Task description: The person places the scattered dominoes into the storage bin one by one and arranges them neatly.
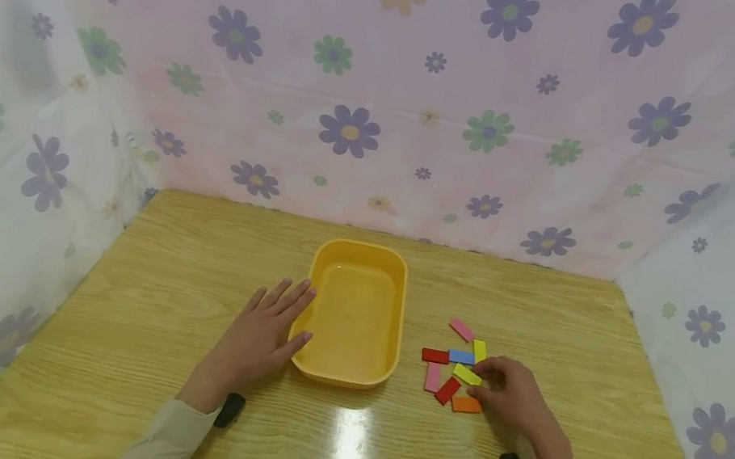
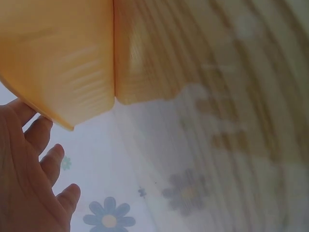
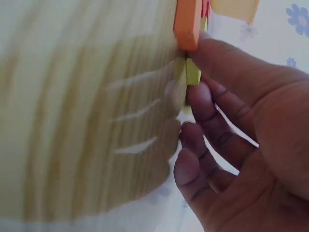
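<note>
My left hand [image 1: 260, 338] lies with extended fingers against the left rim of a yellow plastic tub [image 1: 341, 379]. In the left wrist view, its fingertips touch the tub's rim [image 2: 53, 123]. My right hand [image 1: 515, 395] is at the right side of a loose group of small coloured blocks. Its thumb and fingertips are around the end of a yellow block [image 1: 466, 375], which lies on the table. In the right wrist view, that yellow block [image 3: 193, 72] shows between thumb and fingers, just beside an orange block [image 3: 187, 24].
Around the right hand lie another yellow block [image 1: 479, 351], a blue block [image 1: 461, 357], red blocks [image 1: 435, 356] and pink blocks [image 1: 461, 330]. The wooden table [image 1: 226, 237] meets flowered cloth walls [image 1: 378, 84] at the back and sides.
</note>
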{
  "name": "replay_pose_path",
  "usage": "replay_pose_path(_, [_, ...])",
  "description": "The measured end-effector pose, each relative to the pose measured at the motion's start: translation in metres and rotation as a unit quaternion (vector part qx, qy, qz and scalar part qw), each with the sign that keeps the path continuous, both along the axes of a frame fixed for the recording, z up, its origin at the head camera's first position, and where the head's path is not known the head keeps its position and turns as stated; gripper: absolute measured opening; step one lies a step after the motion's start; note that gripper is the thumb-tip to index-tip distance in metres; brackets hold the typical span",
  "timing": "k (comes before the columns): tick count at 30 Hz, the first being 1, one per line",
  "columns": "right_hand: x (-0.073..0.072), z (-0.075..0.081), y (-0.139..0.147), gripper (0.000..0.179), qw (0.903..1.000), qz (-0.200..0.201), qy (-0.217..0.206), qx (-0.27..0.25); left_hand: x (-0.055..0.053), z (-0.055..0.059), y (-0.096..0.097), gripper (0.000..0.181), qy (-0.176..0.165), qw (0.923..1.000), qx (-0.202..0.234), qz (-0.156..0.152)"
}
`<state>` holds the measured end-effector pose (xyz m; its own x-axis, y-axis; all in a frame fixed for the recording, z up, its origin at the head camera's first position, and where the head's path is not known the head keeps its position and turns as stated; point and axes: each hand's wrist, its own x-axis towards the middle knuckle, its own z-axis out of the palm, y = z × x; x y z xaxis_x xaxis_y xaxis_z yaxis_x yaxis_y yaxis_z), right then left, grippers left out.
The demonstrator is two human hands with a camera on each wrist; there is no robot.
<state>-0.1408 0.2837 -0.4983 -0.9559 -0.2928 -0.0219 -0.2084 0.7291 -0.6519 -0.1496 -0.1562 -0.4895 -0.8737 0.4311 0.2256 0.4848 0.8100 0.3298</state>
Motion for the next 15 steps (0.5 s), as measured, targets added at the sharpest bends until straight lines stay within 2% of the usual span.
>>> replay_pose_path(6, [-0.0035, -0.0024, 0.0055, 0.021, 0.9994, 0.020, -0.011, -0.025, 0.0023, -0.0019, 0.0017, 0.068, 0.002, 1.0000, -0.001, 0.003])
replay_pose_path(15, [-0.0037, -0.0025, 0.0094, 0.023, 0.9981, 0.026, -0.016, -0.053, 0.0033, -0.0034, 0.0035, 0.069, 0.003, 0.9999, 0.011, -0.007])
